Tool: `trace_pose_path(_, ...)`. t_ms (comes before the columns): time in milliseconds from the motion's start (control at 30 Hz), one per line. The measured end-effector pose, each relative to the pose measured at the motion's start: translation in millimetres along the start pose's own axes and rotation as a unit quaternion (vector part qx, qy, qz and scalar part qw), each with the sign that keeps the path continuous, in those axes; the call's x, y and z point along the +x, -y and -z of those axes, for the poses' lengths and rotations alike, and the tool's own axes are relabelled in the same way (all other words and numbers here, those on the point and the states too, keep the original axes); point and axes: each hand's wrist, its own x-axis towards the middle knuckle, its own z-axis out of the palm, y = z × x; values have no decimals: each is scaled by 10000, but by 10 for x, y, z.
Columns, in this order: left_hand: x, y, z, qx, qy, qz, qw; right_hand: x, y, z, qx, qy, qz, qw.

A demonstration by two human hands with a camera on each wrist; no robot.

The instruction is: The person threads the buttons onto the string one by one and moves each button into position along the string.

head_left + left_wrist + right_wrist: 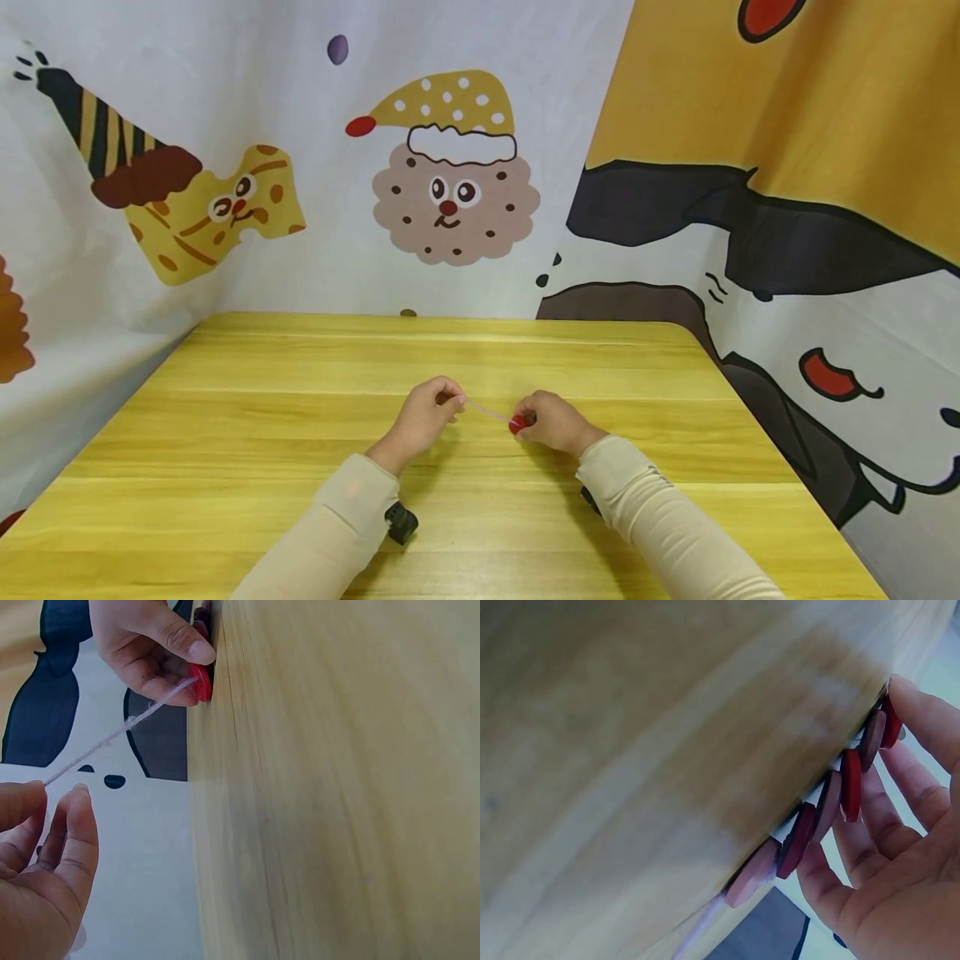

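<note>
A pale pink yarn (487, 409) runs between the two hands above the wooden table. My left hand (423, 412) pinches one end of it between thumb and fingers. Across from it, my right hand (555, 421) holds a row of flat, button-like discs (851, 784) by its thumb and fingertips. These discs are red, burgundy and dusty pink, overlapping in a line close to the tabletop in the right wrist view. From the end of that row the yarn leads off, and in the left wrist view it meets a red disc (201, 682). The right fingers partly hide the row.
The light wooden table (247, 450) extends around both hands. Behind it hangs a white curtain (315, 275) printed with cartoon figures, also reaching down the right side. A small black device (401, 522) is strapped at the left sleeve's cuff.
</note>
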Motion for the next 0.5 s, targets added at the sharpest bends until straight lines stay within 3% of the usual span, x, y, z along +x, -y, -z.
trace_pose_path(133,13,17,4,52,15,30,10000,-17,17,9,129,-94,-132,9998)
trace_pose_path(333,36,30,18,-145,6,202,9997,-74,27,50,839,-318,-251,9956)
trace_pose_path(500,51,45,34,-299,17,264,9992,-129,0,121,1648,-454,-368,9846)
